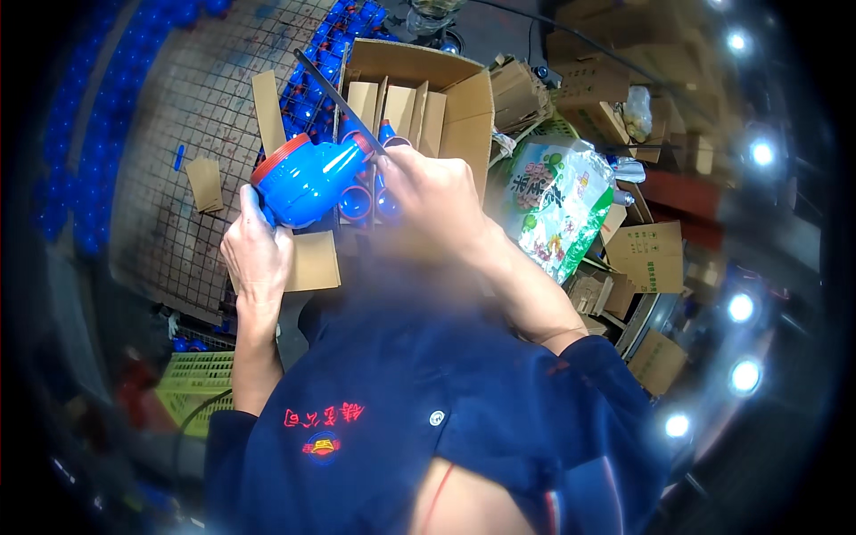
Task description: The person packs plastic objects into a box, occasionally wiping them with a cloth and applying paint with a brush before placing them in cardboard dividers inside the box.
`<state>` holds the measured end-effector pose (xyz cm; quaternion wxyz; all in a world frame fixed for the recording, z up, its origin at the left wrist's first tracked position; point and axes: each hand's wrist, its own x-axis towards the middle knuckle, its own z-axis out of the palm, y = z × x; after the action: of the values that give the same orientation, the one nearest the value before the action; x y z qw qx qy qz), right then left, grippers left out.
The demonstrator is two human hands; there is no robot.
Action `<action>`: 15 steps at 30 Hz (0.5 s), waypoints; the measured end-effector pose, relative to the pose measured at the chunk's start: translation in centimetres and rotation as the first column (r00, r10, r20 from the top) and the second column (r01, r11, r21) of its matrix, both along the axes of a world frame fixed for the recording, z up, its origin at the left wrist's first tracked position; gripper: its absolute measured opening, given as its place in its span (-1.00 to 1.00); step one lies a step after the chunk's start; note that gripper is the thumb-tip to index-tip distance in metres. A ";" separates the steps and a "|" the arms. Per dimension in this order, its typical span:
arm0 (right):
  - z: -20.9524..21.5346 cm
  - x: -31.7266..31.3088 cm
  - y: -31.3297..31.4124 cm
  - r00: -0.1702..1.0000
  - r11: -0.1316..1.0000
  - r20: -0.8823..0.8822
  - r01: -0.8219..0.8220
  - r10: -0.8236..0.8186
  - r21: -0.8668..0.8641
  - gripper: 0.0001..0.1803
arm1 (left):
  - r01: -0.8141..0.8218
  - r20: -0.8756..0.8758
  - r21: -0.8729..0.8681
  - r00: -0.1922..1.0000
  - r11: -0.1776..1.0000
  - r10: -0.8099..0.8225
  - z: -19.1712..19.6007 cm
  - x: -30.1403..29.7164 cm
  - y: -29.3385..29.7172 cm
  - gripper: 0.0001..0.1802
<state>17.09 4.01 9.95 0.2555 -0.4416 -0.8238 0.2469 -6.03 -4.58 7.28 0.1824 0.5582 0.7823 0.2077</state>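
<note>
Centrally, we observe 1 glossy blue fitting (308,185) raised between 2 bare hands, in front of an open carton (470,100). The left hand (259,245) grasps the fitting's body from its lower left side, thumb against the blue wall; we judge that this grip steadies the piece and leaves its narrow, red-edged neck free toward the right. Its wide, red-rimmed mouth faces the upper left. The right hand (437,187) is closed on 1 end of a long dark strip (328,85), perhaps a file or blade, which slants across the neck; such a hold would seem to guide the edge along the red rim. Within the carton, upright cardboard dividers (432,123) presumably keep the blue pieces (355,202) from knocking together.

We note several limits. The right fist conceals the strip's near end, and we cannot tell whether the strip touches the neck or merely passes in front. The left fingers behind the body are hidden. A blurred patch obscures the area below the right wrist, and the fisheye rim cuts off the mesh-topped table (214,80).
</note>
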 end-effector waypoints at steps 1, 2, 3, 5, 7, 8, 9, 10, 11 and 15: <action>-0.1 0.0 0.0 1.000 1.000 -0.004 0.000 0.000 0.002 -0.91 | -0.001 0.006 0.005 1.000 1.000 0.001 0.1 0.1 0.0 -0.57; -0.3 0.0 0.1 1.000 1.000 -0.003 0.001 -0.001 0.005 -0.91 | -0.002 0.013 0.011 1.000 1.000 0.002 0.1 0.2 0.0 -0.58; -0.3 0.0 0.0 1.000 1.000 -0.003 0.002 -0.002 0.005 -0.91 | -0.004 0.013 0.009 1.000 1.000 0.003 0.1 0.3 0.0 -0.58; -0.1 0.1 0.1 1.000 1.000 0.005 0.005 -0.005 -0.005 -0.91 | -0.003 0.017 0.028 1.000 1.000 0.003 0.0 0.5 0.1 -0.62; -0.2 0.5 -0.2 1.000 1.000 0.013 0.014 -0.014 -0.015 -0.90 | -0.011 0.108 0.015 0.994 1.000 0.009 0.0 0.8 0.4 -0.62; -0.7 1.0 -0.7 0.999 0.999 0.045 0.006 -0.008 0.043 -0.89 | -0.018 0.195 0.003 0.981 1.000 0.017 0.0 0.8 0.6 -0.61; -1.1 1.9 -1.5 0.999 0.999 0.051 0.003 -0.006 0.044 -0.87 | -0.013 0.192 0.004 0.981 1.000 0.012 -0.1 0.8 0.5 -0.61; -1.5 2.9 -2.3 0.998 0.999 0.057 0.003 -0.006 0.048 -0.84 | -0.070 0.274 0.030 0.960 0.997 0.059 -0.4 1.0 0.5 -0.58; -2.3 5.0 -3.3 0.994 1.000 0.102 -0.025 0.024 0.007 -0.80 | -0.129 0.357 0.055 0.929 0.990 0.101 -0.7 1.1 0.4 -0.56; -2.9 10.9 -4.8 0.959 0.877 0.095 0.282 -0.266 -0.390 -0.77 | -0.294 0.428 0.044 0.869 0.955 0.248 -2.5 -0.5 -0.2 -0.57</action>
<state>27.97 -0.81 7.01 0.1763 -0.6011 -0.6901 0.3625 -6.57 -4.80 4.81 0.2840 0.3943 0.7833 0.3877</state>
